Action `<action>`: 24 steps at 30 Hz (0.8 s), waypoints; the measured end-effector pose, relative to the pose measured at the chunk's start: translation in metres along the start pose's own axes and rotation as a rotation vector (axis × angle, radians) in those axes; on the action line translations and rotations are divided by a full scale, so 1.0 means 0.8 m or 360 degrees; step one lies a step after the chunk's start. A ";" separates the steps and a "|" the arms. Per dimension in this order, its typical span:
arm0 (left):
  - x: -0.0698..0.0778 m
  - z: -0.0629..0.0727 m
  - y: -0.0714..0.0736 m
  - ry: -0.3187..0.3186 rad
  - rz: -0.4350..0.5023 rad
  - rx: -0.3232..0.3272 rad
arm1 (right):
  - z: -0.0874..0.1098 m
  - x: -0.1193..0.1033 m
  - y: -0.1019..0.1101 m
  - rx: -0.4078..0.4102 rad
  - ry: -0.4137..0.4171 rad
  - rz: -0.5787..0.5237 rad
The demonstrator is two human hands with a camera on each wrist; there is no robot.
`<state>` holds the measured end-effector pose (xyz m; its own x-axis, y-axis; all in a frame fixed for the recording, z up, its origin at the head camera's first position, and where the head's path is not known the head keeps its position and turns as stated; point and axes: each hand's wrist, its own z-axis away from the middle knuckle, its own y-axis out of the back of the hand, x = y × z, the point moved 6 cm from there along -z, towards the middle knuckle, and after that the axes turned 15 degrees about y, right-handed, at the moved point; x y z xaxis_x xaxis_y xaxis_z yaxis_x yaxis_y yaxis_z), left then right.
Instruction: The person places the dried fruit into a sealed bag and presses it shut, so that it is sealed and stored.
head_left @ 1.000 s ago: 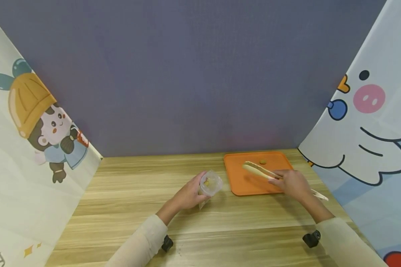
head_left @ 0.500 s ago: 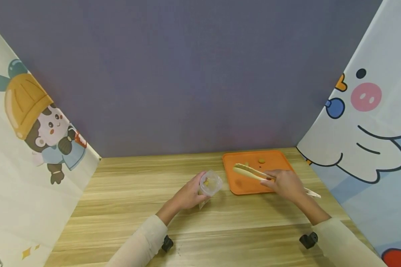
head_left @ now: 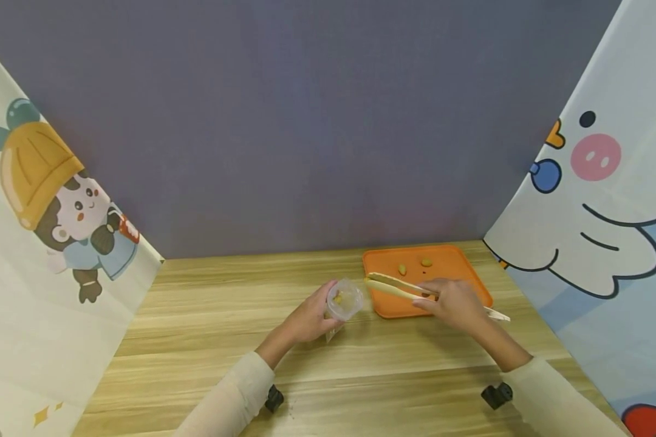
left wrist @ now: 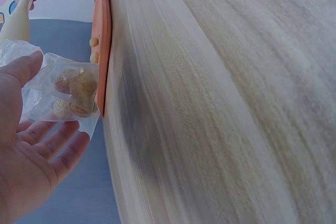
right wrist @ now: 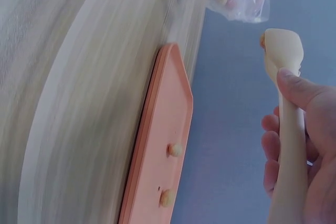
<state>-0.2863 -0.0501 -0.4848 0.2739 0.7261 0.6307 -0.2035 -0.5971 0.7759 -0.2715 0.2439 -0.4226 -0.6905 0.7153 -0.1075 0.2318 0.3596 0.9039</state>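
Tongs (head_left: 388, 289): shifted left, now right of centre; smooth, cream, tips pinching 1 brown lump (right wrist: 262, 40).
Right hand (head_left: 452, 303): fingers narrow round the handles, probably keeping tips pressed.
Clear bag (head_left: 350, 301): mid-frame, crinkled, held mouth-up by left hand (head_left: 308, 317), apparently against spilling.
Orange tray (head_left: 393, 308): flat, rimmed, bearing 2 rounded pieces (head_left: 402, 269).

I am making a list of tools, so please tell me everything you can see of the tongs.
The tongs are cream-coloured and look like plastic, with two long arms and broad, rounded tips. The right hand holds them above the orange tray, apart from it, one end showing behind the wrist. A small brownish piece shows at the tips, which point toward the clear bag.
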 end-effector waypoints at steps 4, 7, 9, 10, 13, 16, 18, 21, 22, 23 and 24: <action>-0.001 0.000 -0.001 0.0001 -0.0005 0.0000 | -0.003 -0.009 -0.004 -0.0008 0.0028 -0.0014; 0.000 0.001 -0.001 -0.0006 -0.0002 0.0003 | -0.007 -0.017 -0.005 0.0010 0.0083 0.0022; 0.000 0.001 0.000 -0.0013 0.0002 0.0002 | -0.009 -0.020 -0.006 0.0008 0.0093 0.0021; 0.001 0.001 0.000 -0.0016 0.0003 0.0002 | -0.010 -0.021 -0.006 0.0003 0.0090 0.0003; 0.002 0.001 0.001 -0.0020 0.0006 -0.0001 | -0.012 -0.024 -0.008 -0.0014 0.0071 -0.0040; 0.002 0.001 0.001 -0.0022 0.0005 -0.0002 | -0.014 -0.027 -0.009 -0.0011 0.0068 -0.0074; 0.002 0.001 0.001 -0.0026 0.0003 0.0002 | -0.015 -0.028 -0.010 -0.0005 0.0071 -0.0089; 0.001 0.000 0.001 -0.0023 -0.0010 0.0008 | -0.017 -0.031 -0.010 -0.0001 0.0072 -0.0090; 0.000 0.000 0.001 -0.0020 -0.0016 0.0009 | -0.017 -0.031 -0.010 -0.0004 0.0069 -0.0093; 0.000 0.000 0.001 -0.0023 -0.0017 0.0011 | -0.017 -0.032 -0.011 -0.0007 0.0069 -0.0098; 0.001 0.001 0.001 -0.0025 -0.0023 0.0013 | -0.017 -0.032 -0.011 -0.0010 0.0073 -0.0094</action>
<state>-0.2859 -0.0503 -0.4841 0.2918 0.7293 0.6188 -0.1917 -0.5893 0.7849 -0.2653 0.2139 -0.4221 -0.7337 0.6645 -0.1416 0.1854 0.3963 0.8992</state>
